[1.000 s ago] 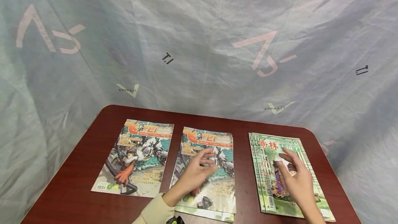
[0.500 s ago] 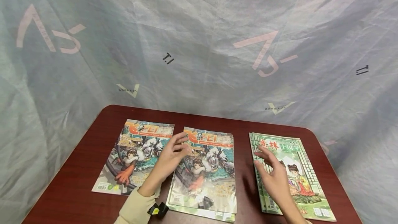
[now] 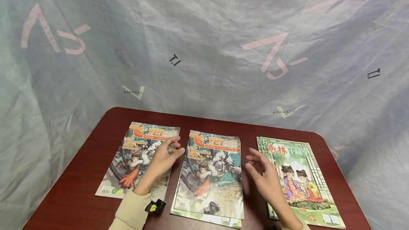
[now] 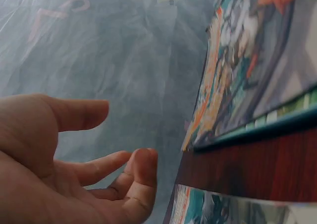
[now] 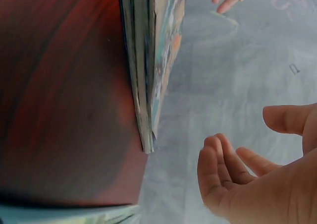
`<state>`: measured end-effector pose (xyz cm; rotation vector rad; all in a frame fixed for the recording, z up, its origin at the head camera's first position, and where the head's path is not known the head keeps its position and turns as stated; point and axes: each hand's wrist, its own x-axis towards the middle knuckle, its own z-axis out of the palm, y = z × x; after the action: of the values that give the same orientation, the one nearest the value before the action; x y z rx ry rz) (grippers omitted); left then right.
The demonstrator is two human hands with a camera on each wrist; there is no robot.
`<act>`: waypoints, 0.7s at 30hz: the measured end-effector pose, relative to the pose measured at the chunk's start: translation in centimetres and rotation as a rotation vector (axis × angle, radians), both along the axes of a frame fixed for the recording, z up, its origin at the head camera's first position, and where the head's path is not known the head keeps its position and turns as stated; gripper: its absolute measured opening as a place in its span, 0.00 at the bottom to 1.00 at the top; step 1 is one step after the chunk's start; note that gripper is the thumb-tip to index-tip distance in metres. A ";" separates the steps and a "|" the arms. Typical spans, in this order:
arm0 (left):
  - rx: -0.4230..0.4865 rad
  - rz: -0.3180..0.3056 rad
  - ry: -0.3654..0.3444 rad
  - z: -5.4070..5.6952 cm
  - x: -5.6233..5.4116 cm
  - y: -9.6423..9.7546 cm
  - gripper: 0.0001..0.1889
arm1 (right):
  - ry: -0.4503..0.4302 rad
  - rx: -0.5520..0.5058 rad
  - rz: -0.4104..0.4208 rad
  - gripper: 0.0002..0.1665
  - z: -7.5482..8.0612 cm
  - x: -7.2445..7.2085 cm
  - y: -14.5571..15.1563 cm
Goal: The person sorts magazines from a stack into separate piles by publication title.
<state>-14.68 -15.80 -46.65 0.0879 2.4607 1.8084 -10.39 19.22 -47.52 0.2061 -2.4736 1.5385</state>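
Observation:
My left hand hovers with loosely bent fingers over the right part of the left comic magazine, close to the left edge of the middle stack. That middle stack is topped by the same comic magazine, and a green-edged magazine sticks out below it. My right hand is held above the gap between the middle stack and the green magazine on the right. Thumb and fingers are apart on both hands, with nothing between them, as the left wrist and right wrist views also show.
A dark red wooden table with rounded corners carries the magazines. Behind it hangs a grey printed cloth. Other magazines peek out under the green one's left side. Black wrist straps show near the sleeves.
Both hands have shifted left: the left from above the middle stack to beside it, the right from over the green magazine to the gap left of it. The magazines stay put.

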 end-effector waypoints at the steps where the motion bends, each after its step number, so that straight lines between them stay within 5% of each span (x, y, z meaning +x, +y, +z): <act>1: -0.011 0.000 -0.008 0.0 -0.1 -0.1 0.28 | -0.014 -0.006 0.001 0.30 -0.1 0.0 -0.1; 11: -0.177 -0.102 -0.094 -1.1 -0.5 -0.5 0.32 | -0.255 0.000 0.019 0.36 -1.1 -0.5 -0.2; 21: -0.235 -0.151 -0.082 -1.6 -0.2 -0.2 0.30 | -0.382 0.028 0.077 0.42 -2.1 -0.6 0.0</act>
<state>-14.87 -16.00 -48.24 0.1751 2.5123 1.4258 -11.04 19.19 -49.65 0.0102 -2.8052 1.7122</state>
